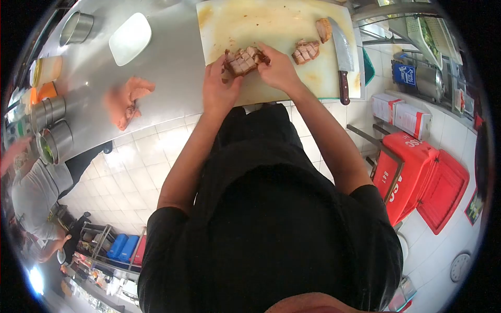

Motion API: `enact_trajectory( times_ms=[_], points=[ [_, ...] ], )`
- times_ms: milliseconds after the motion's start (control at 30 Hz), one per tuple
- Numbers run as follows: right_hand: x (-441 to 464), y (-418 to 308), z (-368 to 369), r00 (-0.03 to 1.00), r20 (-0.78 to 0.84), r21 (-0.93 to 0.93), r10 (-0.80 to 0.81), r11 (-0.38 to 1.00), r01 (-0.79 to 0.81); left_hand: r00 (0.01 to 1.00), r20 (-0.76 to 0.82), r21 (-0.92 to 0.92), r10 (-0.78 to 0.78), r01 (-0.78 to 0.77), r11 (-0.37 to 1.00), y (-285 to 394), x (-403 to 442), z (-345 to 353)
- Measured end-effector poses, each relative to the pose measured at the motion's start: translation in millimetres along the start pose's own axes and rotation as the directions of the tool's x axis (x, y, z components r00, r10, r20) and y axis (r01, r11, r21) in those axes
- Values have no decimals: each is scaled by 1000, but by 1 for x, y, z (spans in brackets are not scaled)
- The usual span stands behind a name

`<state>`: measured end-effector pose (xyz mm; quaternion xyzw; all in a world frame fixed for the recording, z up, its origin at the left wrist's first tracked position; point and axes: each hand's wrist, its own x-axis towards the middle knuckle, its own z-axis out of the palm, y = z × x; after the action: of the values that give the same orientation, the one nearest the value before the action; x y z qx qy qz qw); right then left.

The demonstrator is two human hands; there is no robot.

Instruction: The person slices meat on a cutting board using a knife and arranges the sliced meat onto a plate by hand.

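Note:
A block of roast pork cut into cubes (242,61) lies on the worn, yellowed cutting board (271,26). My left hand (222,86) grips its left end, fingers curled along the side and thumb at the near edge. At the right end my right hand (277,69) presses its fingers against the pieces. A smaller portion of cut pork (306,52) and an uncut pork chunk (323,30) sit farther right. Beside them lies a large knife (343,52), blade pointing away and dark handle near the board's front edge.
On the steel counter (172,57) to the left are a white plate (130,39), a crumpled pink cloth (127,101) and several metal pots (76,28). A person in a light shirt (39,190) stands at far left. Red bins (404,167) stand at right.

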<state>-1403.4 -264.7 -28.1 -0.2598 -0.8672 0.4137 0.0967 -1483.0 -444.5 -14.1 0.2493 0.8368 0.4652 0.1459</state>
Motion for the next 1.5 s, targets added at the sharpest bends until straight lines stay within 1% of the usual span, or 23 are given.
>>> enact_trajectory(
  times_ms=[133,200,300,400,533,600,700,800,900,1000,1100,1200,1333,1500],
  points=[
    [0,2,-1,995,94,26,42,999,-44,1000,21,-9,9,-8,1000,-4,0,2],
    [4,-2,-3,989,121,8,82,996,-83,999,37,-43,-8,10,999,-4,1,3],
    [7,1,-7,981,166,55,99,993,-109,999,43,-97,-15,20,995,-2,2,3],
    [6,4,-9,985,165,2,49,999,-50,999,34,-126,-14,18,992,-4,0,3],
    [13,5,-14,951,277,-9,138,990,-142,1000,26,-89,16,-14,996,-8,0,2],
    [18,-2,-18,933,325,-1,156,986,-165,1000,19,-80,25,-23,997,-9,1,2],
    [20,-19,-27,877,394,74,276,941,-329,1000,10,-73,27,-26,997,-9,2,2],
    [19,-18,-21,884,360,88,298,932,-351,1000,24,-74,6,-4,997,-12,3,3],
    [14,-17,-15,895,305,324,326,848,-420,999,37,-60,8,-6,998,-11,5,1],
    [11,-10,-10,891,324,402,318,806,-434,999,46,-62,7,-4,998,-11,2,0],
    [17,-7,-14,870,355,338,343,820,-461,999,52,-79,1,3,997,-12,3,2],
    [19,1,-15,851,382,416,360,756,-506,999,34,-65,31,-29,997,-13,3,4],
    [16,-1,-14,855,368,457,365,730,-509,998,1,-40,64,-63,997,-14,2,5],
    [14,-4,-11,878,358,527,318,707,-471,999,34,-50,-17,19,999,-4,1,1]
  ],
)
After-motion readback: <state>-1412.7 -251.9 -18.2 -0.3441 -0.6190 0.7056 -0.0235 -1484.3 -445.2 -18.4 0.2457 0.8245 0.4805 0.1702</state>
